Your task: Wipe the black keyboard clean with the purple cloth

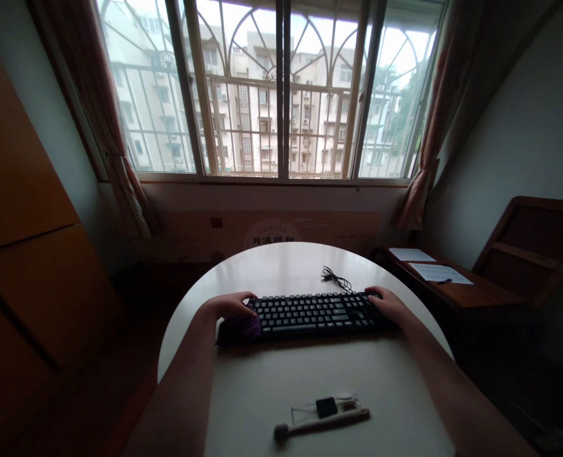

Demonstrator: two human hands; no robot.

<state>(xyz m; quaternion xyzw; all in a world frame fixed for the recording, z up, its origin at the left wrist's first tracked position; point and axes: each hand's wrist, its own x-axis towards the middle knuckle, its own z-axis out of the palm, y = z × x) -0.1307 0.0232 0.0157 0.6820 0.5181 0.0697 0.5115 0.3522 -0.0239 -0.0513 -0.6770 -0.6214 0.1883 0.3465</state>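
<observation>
A black keyboard [317, 313] lies across the middle of a round white table [285, 374]. My left hand [231, 306] grips the keyboard's left end, fingers curled over its edge, with a purple cloth [243, 328] bunched under that end. My right hand [388, 303] wraps round the keyboard's right end. Both forearms reach in from the near edge of the table.
A coiled black cable [337, 277] lies behind the keyboard. Near me sit a small brush [322, 424] and a black keycap puller with a wire loop [326, 407]. A wooden side table [445, 282] with papers stands right, a wooden cabinet [24, 254] left, a barred window [281, 89] ahead.
</observation>
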